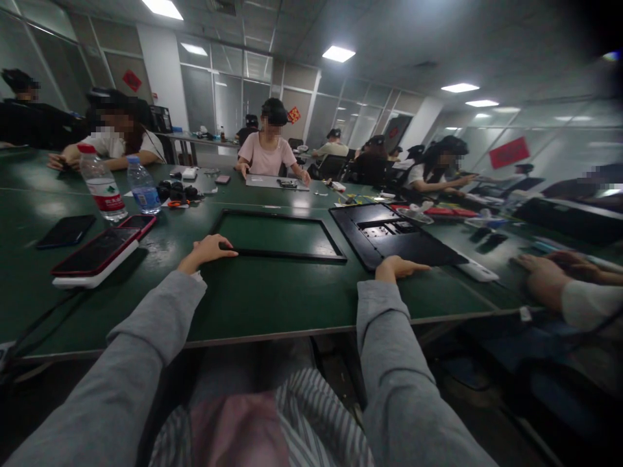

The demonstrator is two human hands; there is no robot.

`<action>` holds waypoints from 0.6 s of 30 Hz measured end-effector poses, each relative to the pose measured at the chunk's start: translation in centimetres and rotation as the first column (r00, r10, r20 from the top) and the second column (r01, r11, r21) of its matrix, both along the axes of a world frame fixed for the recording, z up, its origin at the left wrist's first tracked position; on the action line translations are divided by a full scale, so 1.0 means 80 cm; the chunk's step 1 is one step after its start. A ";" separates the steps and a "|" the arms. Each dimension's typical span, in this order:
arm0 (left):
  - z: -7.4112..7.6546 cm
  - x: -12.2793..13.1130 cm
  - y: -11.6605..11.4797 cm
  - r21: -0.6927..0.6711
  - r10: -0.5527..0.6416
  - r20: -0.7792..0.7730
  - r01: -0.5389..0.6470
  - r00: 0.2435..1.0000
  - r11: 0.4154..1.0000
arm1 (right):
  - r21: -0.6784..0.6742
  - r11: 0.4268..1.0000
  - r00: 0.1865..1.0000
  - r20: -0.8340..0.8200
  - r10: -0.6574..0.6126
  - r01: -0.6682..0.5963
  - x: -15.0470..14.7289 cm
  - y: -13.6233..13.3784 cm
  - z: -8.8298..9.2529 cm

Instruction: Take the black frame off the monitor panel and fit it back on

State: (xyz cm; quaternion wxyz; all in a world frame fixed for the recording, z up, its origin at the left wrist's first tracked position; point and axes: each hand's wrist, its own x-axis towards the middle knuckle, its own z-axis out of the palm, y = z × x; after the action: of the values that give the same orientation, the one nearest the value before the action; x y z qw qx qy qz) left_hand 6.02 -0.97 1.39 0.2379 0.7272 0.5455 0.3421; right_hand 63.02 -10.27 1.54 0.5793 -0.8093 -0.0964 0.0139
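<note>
My left hand (pixel 208 251) is at the near left corner of a thin black rectangular frame (pixel 287 255), its thumb and fingers closed around the edge. Green tabletop shows through the frame's opening. To the right lies a flat black panel (pixel 413 243) with a recessed cutout showing metal parts and a circuit board. My right hand (pixel 396 267) holds the panel's near edge, one finger or thumb stretched along it; the other fingers are partly hidden. A gap separates the frame from the panel.
On the left are a phone in a red case (pixel 97 250) on a white block, a dark phone (pixel 65 231) and two water bottles (pixel 103 188). A white bar-shaped device (pixel 479 268) lies beside the panel. A neighbour's hands (pixel 549 275) are at right; several people sit around.
</note>
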 end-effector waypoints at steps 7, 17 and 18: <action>-0.013 -0.011 0.021 -0.003 -0.013 -0.095 0.013 0.995 1.000 | 0.015 0.999 0.997 -0.074 -0.031 0.032 -0.024 0.008 0.002; -0.012 -0.014 0.019 0.042 0.065 0.083 -0.069 0.994 0.997 | 0.002 0.994 0.988 -0.105 0.113 -0.114 -0.047 0.019 0.002; -0.011 -0.014 0.019 0.055 0.076 0.097 -0.082 0.992 0.995 | 0.011 0.992 0.990 -0.066 0.123 -0.123 -0.050 0.020 0.002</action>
State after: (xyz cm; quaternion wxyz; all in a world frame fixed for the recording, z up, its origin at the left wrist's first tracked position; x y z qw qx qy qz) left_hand 4.88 0.58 0.49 0.2284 0.6947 0.5516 0.4012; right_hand 59.03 -8.68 1.66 0.5830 -0.7989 -0.1268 0.0763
